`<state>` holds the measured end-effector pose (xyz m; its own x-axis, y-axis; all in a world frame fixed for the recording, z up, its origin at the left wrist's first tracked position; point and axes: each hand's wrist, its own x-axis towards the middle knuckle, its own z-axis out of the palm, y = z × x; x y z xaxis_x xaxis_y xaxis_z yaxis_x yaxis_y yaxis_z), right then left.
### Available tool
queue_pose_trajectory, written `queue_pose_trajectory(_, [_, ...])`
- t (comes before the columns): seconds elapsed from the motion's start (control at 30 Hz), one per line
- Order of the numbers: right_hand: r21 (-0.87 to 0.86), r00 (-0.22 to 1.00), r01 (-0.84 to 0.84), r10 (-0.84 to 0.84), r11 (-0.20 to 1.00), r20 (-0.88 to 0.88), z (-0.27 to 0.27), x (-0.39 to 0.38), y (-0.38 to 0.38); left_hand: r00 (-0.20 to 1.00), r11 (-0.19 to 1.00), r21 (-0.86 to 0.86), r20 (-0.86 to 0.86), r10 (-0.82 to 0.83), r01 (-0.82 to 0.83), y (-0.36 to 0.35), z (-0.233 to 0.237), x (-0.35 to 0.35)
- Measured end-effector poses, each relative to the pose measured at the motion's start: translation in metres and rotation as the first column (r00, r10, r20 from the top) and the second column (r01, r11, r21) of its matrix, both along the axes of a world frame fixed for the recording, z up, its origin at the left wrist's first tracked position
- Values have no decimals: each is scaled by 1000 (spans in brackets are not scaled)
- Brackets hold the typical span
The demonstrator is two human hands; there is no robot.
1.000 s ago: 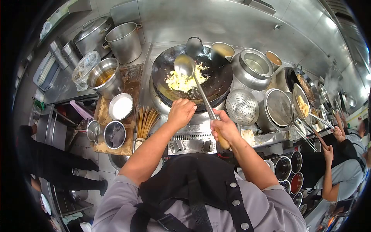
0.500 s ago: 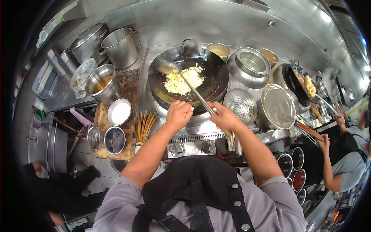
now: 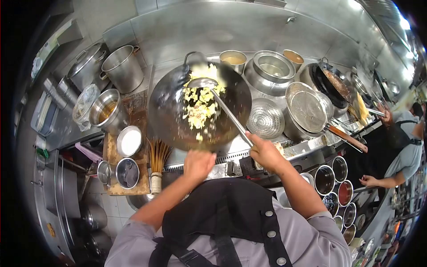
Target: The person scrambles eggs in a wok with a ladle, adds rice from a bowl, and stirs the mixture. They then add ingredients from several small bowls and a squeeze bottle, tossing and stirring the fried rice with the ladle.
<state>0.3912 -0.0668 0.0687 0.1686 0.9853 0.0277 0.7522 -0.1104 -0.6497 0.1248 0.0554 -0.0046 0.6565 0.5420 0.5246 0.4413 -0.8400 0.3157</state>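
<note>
A black wok (image 3: 169,111) is tilted toward me over the stove, its far handle raised. Yellow and white egg-like food (image 3: 198,111) spreads in a blurred streak down its middle, some of it seemingly in the air. My left hand (image 3: 199,165) is closed at the wok's near edge; the part it grips is hidden under the fingers. In my right hand (image 3: 266,153) is the long metal handle of a ladle (image 3: 203,82), whose bowl is amid the food in the wok's upper half.
Right of the wok are a perforated strainer (image 3: 265,119), a mesh skimmer (image 3: 306,111) and a lidded pot (image 3: 273,71). Bamboo sticks (image 3: 158,155) and a bowl of white powder (image 3: 129,140) are left. A co-worker (image 3: 400,147) stands at another wok far right.
The wok has moved left and tilted toward me, and the food has spread from a heap into a streak. My left hand has moved down. The co-worker's lower hand has left the skimmer's handle area.
</note>
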Motion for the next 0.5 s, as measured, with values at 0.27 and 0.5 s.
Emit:
queue_pose_trajectory(0.27, [-421,859,-96,-139,902,-493,87,24,-83,986,999,-44,165,-11,18,51,32,27])
queue_pose_trajectory(0.5, [-19,978,75,-77,997,-192,-21,-7,-20,989,995,28,107,-101,99,-8,-11,-17])
